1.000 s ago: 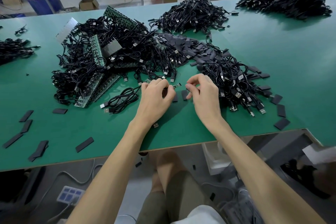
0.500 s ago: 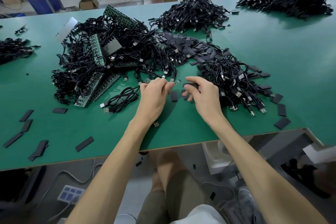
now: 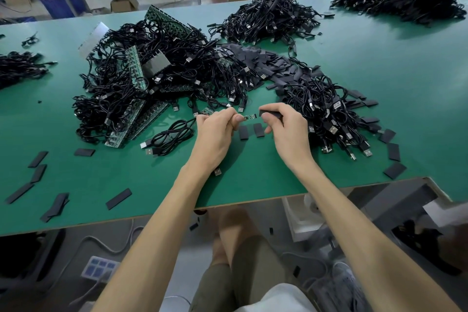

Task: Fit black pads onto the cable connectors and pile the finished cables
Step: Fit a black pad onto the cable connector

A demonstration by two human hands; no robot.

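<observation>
1. Nearest you, under your left wrist, a USB plug (image 3: 217, 172) lies on the green table (image 3: 152, 192). It is probably the other end of the cable in work, but its cord is hidden.
2. Your left hand (image 3: 215, 134) pinches the small green connector board (image 3: 250, 117) with its bare end toward the right hand, presented for fitting.
3. Your right hand (image 3: 291, 134) pinches a black pad (image 3: 270, 113), its end facing the board and just short of it. Your hands are close but not touching. Judged step: pad about to go on, and it must line up squarely.
4. Two spare pads (image 3: 244, 132) lie on the table below the gap between your hands, ready for the next cables.
5. Right of your right hand is a cable pile (image 3: 329, 114), likely the finished stack; fitted pads can't be confirmed.
6. Beyond your left hand is a cable tangle with green board panels (image 3: 152, 78), likely unworked stock.
</observation>
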